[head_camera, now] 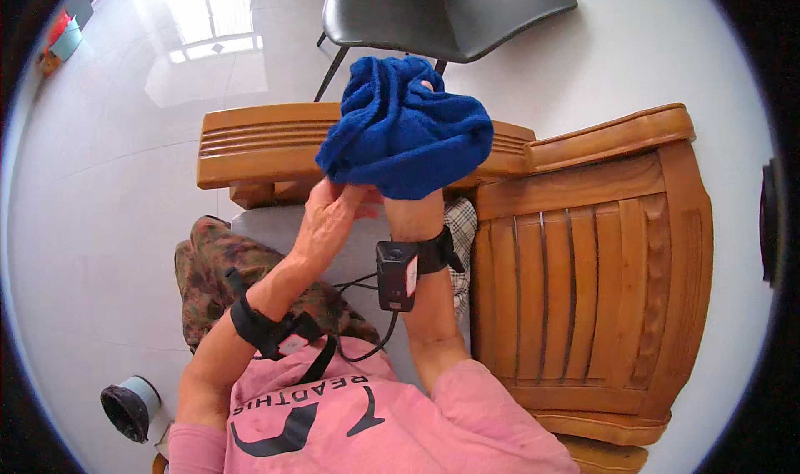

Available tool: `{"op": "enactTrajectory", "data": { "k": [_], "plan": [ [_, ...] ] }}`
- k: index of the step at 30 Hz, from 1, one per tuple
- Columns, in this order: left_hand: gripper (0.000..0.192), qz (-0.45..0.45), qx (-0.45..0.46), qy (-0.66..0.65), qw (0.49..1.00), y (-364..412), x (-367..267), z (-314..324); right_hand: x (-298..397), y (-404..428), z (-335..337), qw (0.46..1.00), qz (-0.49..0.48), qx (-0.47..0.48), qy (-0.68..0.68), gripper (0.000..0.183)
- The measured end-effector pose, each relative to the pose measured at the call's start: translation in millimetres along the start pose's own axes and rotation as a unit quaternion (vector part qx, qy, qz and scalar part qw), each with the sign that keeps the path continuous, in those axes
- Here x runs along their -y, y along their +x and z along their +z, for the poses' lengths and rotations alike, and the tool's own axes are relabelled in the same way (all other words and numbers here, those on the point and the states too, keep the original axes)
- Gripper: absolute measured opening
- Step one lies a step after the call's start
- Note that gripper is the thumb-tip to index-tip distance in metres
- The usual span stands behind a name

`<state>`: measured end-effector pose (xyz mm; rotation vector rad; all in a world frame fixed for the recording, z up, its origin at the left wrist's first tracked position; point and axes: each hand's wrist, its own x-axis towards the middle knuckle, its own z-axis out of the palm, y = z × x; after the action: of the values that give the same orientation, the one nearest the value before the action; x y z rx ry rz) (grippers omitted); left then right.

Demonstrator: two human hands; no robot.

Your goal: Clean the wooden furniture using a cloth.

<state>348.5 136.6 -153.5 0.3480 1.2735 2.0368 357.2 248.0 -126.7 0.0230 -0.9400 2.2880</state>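
A bunched blue cloth (406, 136), soft and towel-like, covers nearly all of my right hand (427, 85); only a fingertip shows among the folds near its top. The right forearm enters the cloth from below, and the grip inside is hidden. At the lower left edge of the cloth, my left hand (337, 208) has hold of the hem, with some fingers partly tucked under it and others showing beside the right wrist. Black straps circle both forearms, and a black device (397, 277) with a cable sits on the right one.
Just beyond my lap runs a wooden armrest (262, 143), joined to a slatted wooden seat back (562, 293) on the right. Behind the cloth stands a black chair (437, 15). A checked fabric (461, 224) lies beside the right forearm. A lined bin (134, 405) stands at lower left.
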Motion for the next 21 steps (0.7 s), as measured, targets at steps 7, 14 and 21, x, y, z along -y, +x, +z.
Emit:
{"op": "enactTrajectory", "data": {
  "k": [7, 14, 21],
  "plan": [
    [0.040, -0.284, -0.081, -0.044, 0.954, -20.0, -15.5, 9.3, -25.4, 2.2, 22.5, 1.000, 0.021, -0.021, 0.011, 0.021],
    [0.040, -0.236, -0.022, -0.153, 0.959, -24.7, 0.4, -7.5, -55.0, 11.4, 19.3, 0.963, -0.011, 0.050, -0.263, 0.025],
    [0.035, -0.011, 0.131, 0.022, 0.991, -39.5, 22.8, -39.4, -43.5, 6.6, 39.9, 0.825, -0.054, 0.162, -0.538, 0.026]
  ]
}}
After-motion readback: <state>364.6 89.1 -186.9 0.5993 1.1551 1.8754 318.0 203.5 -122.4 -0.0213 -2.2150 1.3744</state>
